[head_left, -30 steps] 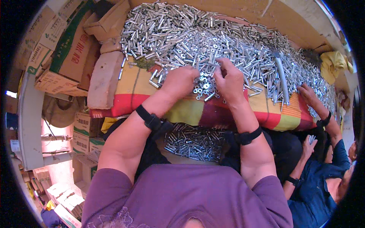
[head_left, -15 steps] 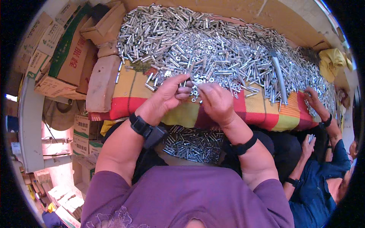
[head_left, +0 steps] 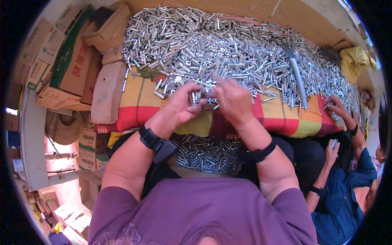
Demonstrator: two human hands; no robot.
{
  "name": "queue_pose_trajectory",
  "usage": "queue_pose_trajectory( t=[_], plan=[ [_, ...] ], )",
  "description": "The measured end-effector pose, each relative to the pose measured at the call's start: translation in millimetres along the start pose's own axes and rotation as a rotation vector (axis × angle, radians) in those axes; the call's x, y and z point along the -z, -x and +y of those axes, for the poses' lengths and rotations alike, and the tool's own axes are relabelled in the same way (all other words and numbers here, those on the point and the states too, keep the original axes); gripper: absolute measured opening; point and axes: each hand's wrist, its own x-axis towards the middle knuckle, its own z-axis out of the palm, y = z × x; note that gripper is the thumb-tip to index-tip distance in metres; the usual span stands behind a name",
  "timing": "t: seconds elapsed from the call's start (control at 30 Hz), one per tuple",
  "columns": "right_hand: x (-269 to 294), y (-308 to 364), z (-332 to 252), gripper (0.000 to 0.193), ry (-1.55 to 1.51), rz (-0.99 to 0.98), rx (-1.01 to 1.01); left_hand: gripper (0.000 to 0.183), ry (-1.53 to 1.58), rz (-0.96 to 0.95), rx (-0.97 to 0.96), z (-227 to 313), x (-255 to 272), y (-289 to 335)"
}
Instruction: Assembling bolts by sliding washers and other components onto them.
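In my left hand (head_left: 184, 103), the fingers curl round a small bunch of shiny metal bolts (head_left: 194, 97), their ends showing above the palm. Close beside it on the right is my right hand (head_left: 233, 100). Its forefinger points up and away from the lower fingers, which reach toward the bunch; I see nothing held there. Both hands are above the near edge of a wide heap of metal bolts (head_left: 163, 41). Small washers and nuts (head_left: 220, 53) lie among them, some loose on the checked cloth (head_left: 281, 118) just past my fingers.
A grey curved bar (head_left: 299, 81) rests on the heap. A pale block (head_left: 108, 92) and cardboard boxes (head_left: 65, 81) stand left. More bolts (head_left: 208, 157) lie low between my legs. A co-worker's hands (head_left: 335, 107) handle bolts at right; a yellow cloth (head_left: 355, 61) lies behind.
My left hand has turned so the bolts in it show more. My right hand has shifted slightly and its forefinger has lifted from the earlier pinch.
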Motion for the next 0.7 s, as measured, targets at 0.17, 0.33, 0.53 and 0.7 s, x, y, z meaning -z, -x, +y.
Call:
queue_pose_trajectory(
  t=[0.17, 0.33, 0.53, 0.7],
  plan=[
    [12.7, -14.5, 52.0, 0.010, 0.422, -0.037, -0.105, 0.010, -0.358, -0.063, -0.275, 31.2, 16.8, -11.2],
    [8.4, -17.1, 57.4, 0.010, 0.464, -0.074, -0.088, 0.017, -1.485, 0.284, -0.933, 30.9, 13.9, -28.5],
    [9.0, -14.4, 40.6, 0.011, 0.204, -0.035, -0.182, 0.019, -2.045, 0.424, -1.054, 17.2, 5.6, -30.6],
    [-7.0, 1.1, 12.6, 0.011, -0.288, -0.079, -0.214, 0.013, -0.617, 0.213, -0.392, 24.3, -0.7, -18.2]
  ],
)
